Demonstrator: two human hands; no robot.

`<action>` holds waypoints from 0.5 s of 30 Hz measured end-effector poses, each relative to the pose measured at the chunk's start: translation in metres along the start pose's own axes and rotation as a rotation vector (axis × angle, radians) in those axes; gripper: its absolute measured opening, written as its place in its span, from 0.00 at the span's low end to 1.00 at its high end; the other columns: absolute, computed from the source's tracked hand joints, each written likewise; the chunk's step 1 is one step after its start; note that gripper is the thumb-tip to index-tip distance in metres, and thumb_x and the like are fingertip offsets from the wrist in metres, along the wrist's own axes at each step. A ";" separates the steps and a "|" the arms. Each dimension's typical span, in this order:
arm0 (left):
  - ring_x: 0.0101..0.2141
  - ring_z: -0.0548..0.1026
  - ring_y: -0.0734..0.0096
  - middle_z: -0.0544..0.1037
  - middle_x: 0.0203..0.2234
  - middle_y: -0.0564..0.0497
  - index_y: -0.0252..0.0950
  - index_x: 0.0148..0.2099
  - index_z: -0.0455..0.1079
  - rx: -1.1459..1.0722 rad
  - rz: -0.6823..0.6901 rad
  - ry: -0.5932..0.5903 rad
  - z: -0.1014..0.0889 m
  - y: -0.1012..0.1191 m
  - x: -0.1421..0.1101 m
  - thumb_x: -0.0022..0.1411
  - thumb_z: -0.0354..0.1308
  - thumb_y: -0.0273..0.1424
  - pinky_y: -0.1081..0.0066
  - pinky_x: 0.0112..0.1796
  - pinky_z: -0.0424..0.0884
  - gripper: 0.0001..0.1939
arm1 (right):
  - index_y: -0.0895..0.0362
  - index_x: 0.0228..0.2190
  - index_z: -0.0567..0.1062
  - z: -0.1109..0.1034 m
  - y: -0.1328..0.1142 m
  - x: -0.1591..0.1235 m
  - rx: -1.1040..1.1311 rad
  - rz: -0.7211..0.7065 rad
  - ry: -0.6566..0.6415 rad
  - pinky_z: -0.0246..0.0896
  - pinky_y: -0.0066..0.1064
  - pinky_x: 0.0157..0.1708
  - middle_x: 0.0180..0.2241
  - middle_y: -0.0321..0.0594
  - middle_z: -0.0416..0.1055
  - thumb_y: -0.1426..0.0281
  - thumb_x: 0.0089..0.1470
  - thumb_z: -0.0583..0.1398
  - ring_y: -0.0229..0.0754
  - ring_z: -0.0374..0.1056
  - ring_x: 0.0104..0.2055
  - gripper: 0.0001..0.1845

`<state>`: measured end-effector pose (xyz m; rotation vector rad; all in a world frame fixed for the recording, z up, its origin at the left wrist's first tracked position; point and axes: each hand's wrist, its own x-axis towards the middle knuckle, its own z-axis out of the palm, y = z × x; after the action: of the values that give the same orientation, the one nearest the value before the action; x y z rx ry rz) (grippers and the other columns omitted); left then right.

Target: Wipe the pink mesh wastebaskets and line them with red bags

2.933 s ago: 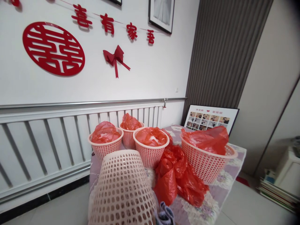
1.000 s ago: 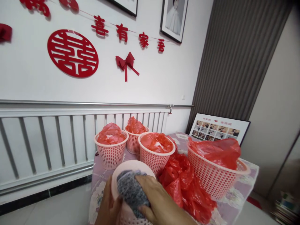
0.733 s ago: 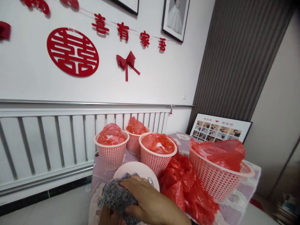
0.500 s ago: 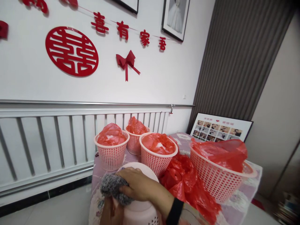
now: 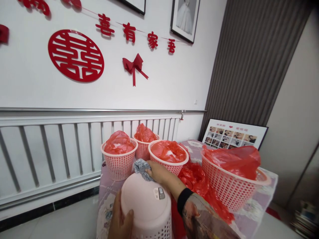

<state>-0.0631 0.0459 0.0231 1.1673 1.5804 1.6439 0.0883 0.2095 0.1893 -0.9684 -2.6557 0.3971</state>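
Observation:
A pale pink plastic wastebasket (image 5: pixel 141 202) is turned bottom up in front of me, with a label (image 5: pixel 159 193) on its base. My left hand (image 5: pixel 121 215) grips its near left side, thumb on the rim of the base. In my right hand (image 5: pixel 157 171) is a fuzzy grey cloth (image 5: pixel 143 169), pressed at the far edge of the base. Just beyond stand pink wastebaskets lined with red plastic bags: one at the left (image 5: pixel 118 164), one behind (image 5: pixel 144 149), one in the middle (image 5: pixel 169 162).
A larger lined basket (image 5: pixel 231 189) stands at the right on the floral tablecloth (image 5: pixel 254 212). Loose red bags (image 5: pixel 199 181) lie beside it. A photo board (image 5: pixel 234 134) leans at the back; a white radiator (image 5: pixel 62 149) runs along the wall.
My right hand has moved the cloth from the near left side of the upturned basket to its far edge, uncovering the base and label. My left hand stays at the left side.

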 end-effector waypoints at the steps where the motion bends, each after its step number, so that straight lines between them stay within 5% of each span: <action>1: 0.72 0.47 0.54 0.46 0.74 0.35 0.30 0.73 0.38 0.000 -0.002 0.000 0.000 -0.001 0.000 0.66 0.50 0.46 0.54 0.70 0.45 0.43 | 0.60 0.51 0.75 -0.002 -0.001 -0.006 -0.007 0.000 0.000 0.65 0.43 0.52 0.51 0.54 0.77 0.69 0.60 0.57 0.55 0.73 0.52 0.18; 8: 0.72 0.51 0.54 0.50 0.73 0.35 0.30 0.73 0.41 -0.023 -0.006 0.022 -0.001 0.007 -0.001 0.64 0.53 0.48 0.57 0.70 0.49 0.45 | 0.57 0.49 0.77 -0.001 -0.036 -0.060 0.001 -0.168 -0.031 0.63 0.40 0.56 0.51 0.49 0.78 0.71 0.55 0.60 0.52 0.72 0.54 0.18; 15: 0.63 0.68 0.44 0.75 0.60 0.45 0.42 0.66 0.61 -0.118 -0.033 0.109 0.004 0.027 -0.006 0.49 0.66 0.52 0.52 0.62 0.68 0.46 | 0.50 0.48 0.78 -0.018 -0.061 -0.116 0.143 -0.211 -0.182 0.63 0.34 0.54 0.50 0.40 0.79 0.67 0.54 0.62 0.49 0.73 0.52 0.18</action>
<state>-0.0527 0.0389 0.0480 1.0014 1.5369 1.7801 0.1442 0.0914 0.2074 -0.6288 -2.8087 0.6430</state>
